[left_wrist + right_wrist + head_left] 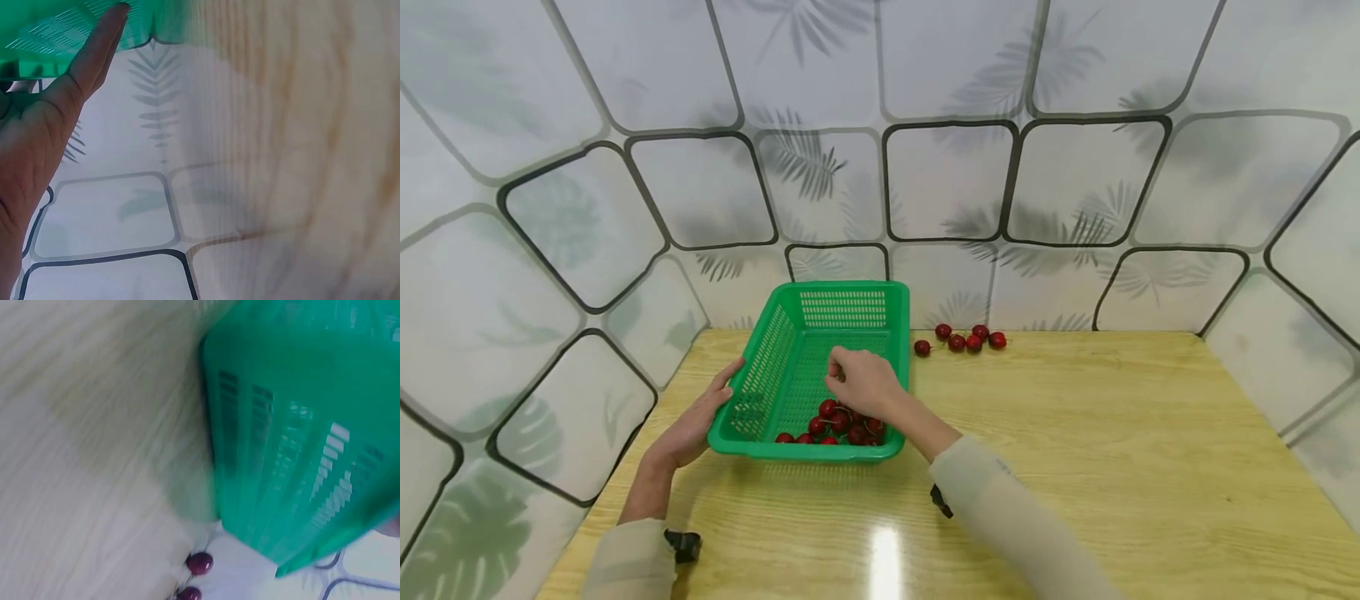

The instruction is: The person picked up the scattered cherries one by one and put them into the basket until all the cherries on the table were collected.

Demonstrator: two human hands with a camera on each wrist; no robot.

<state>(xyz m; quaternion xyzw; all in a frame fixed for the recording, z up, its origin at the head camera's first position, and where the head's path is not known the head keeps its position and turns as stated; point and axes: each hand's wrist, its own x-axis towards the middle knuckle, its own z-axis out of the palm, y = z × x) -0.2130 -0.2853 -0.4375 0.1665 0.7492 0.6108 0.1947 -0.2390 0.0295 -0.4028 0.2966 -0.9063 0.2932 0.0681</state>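
Observation:
A green plastic basket (808,451) stands on the table, with several dark red cherries (840,422) gathered at its near right end. At its left side my left hand (692,425) touches the wall near the rim; in the left wrist view the fingers (97,53) lie straight along the outside. Over the inside of the basket is my right hand (867,382), its fingers curled just beyond the cherries. I cannot tell whether the right fingers hold anything. The right wrist view shows the basket's wall (275,469) from outside.
Several more cherries (973,343), some with stems, lie on the wooden table (1075,433) right of the basket, near the back edge. A patterned wall covering (951,183) rises behind the table and along both sides.

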